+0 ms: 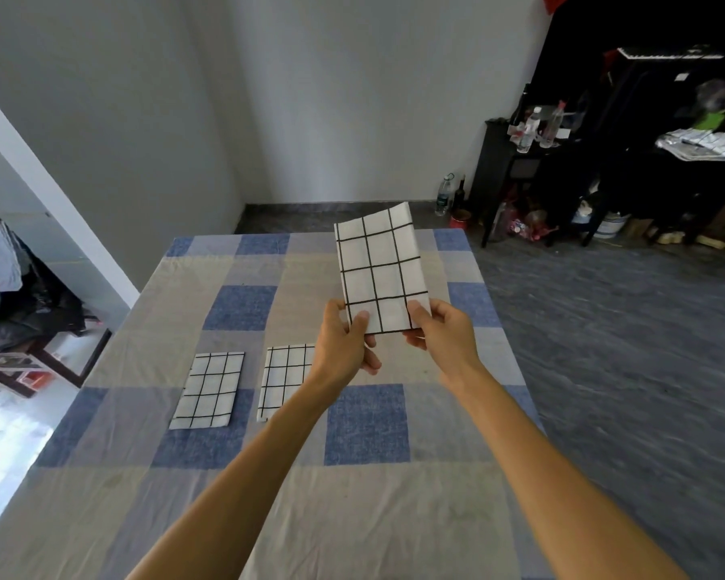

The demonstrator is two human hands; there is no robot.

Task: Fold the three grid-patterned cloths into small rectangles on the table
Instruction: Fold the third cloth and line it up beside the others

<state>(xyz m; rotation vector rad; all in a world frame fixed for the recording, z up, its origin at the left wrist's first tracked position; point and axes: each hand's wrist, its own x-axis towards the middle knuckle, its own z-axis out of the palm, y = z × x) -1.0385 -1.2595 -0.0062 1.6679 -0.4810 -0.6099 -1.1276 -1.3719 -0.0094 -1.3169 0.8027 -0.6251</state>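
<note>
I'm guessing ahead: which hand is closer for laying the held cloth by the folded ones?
Probably the left. Both hands pinch the held cloth, but the left hand hangs beside the middle folded cloth; the right hand is farther off.

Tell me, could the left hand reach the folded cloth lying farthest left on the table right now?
Probably yes, once freed. The left hand and right hand both pinch the held cloth, so it must let go first. The far-left cloth lies flat, uncovered, with nothing between.
</note>
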